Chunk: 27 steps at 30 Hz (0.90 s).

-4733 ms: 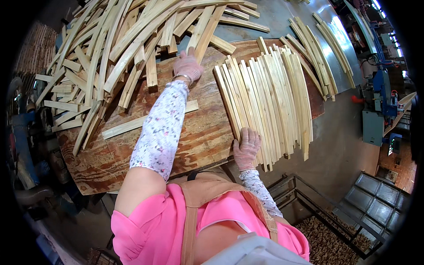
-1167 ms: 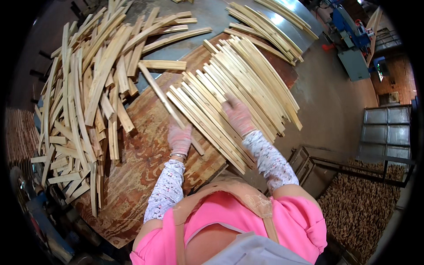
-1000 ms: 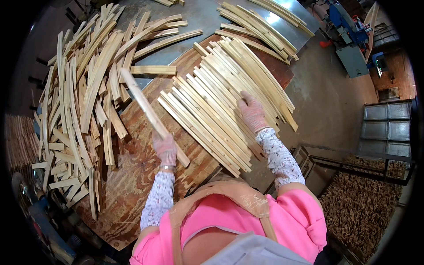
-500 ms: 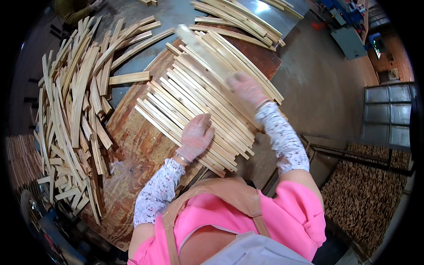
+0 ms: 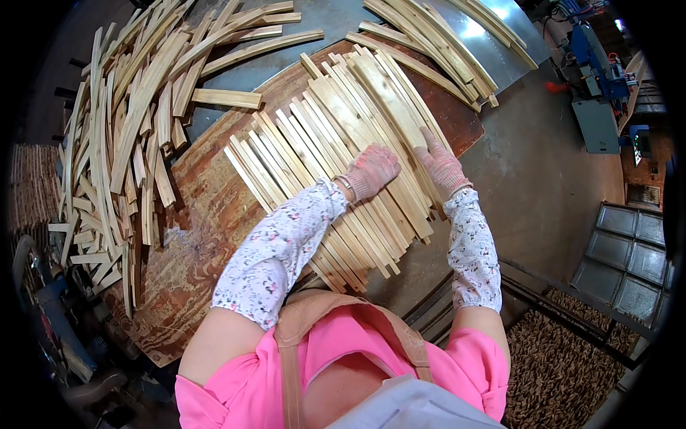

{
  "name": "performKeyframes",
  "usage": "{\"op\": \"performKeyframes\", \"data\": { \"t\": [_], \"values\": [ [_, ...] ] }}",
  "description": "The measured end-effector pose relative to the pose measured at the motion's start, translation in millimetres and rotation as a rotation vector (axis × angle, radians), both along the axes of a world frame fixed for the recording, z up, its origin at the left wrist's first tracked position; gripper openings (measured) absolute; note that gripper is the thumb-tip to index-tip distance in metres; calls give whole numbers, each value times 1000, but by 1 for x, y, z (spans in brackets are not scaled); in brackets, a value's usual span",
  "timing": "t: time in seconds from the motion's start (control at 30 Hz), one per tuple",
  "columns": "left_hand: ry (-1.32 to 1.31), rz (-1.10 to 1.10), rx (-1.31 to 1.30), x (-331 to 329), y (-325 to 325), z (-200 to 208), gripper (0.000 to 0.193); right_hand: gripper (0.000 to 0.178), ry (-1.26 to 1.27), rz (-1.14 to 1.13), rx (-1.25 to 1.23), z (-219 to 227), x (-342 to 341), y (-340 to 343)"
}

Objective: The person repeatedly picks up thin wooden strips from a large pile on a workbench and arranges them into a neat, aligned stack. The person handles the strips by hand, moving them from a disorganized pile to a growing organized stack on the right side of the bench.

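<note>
A row of pale wooden strips point(image 5: 314, 139) lies side by side on the brown worktable point(image 5: 207, 236). Across the middle of the row rests my left hand point(image 5: 371, 171), in a pinkish knit glove, its fingers curled down; what they grip, if anything, is hidden. A wider wooden strip point(image 5: 386, 93) lies flat on the right part of the row. My right hand point(image 5: 441, 166), gloved likewise, is at the row's right edge, fingers stretched out and touching the outer strips.
A tangled heap of wooden strips point(image 5: 136, 121) covers the table's left side. More strips point(image 5: 436, 46) lie on a grey metal surface at the far right. Blue machinery point(image 5: 597, 64) stands beyond, and a large mass of small wood pieces point(image 5: 557, 372) sits at the lower right.
My left hand has moved right and farther up over the row. My right hand has come down to the right edge; the blurred strip near it is now at rest. The view has shifted.
</note>
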<state>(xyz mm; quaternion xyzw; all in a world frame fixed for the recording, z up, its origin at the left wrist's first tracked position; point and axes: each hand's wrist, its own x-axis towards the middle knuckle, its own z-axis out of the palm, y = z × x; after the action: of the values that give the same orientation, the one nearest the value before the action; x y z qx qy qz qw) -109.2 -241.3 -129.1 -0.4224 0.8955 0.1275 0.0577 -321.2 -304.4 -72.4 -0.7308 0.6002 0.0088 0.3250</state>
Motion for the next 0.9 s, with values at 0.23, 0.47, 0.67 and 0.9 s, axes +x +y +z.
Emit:
{"op": "performKeyframes", "data": {
  "t": [0.23,0.47,0.67,0.9],
  "values": [
    [146,-14,-73,64,95,8,30,70,34,111,-244,-23,17,21],
    [302,203,-295,80,142,-47,40,82,146,76,-341,-30,60,45],
    [364,398,-256,133,161,-21,42,84,168,-34,-438,-14,61,35],
    [-38,1034,-186,360,131,100,56,86,311,61,-534,-46,51,26]
  ]
}}
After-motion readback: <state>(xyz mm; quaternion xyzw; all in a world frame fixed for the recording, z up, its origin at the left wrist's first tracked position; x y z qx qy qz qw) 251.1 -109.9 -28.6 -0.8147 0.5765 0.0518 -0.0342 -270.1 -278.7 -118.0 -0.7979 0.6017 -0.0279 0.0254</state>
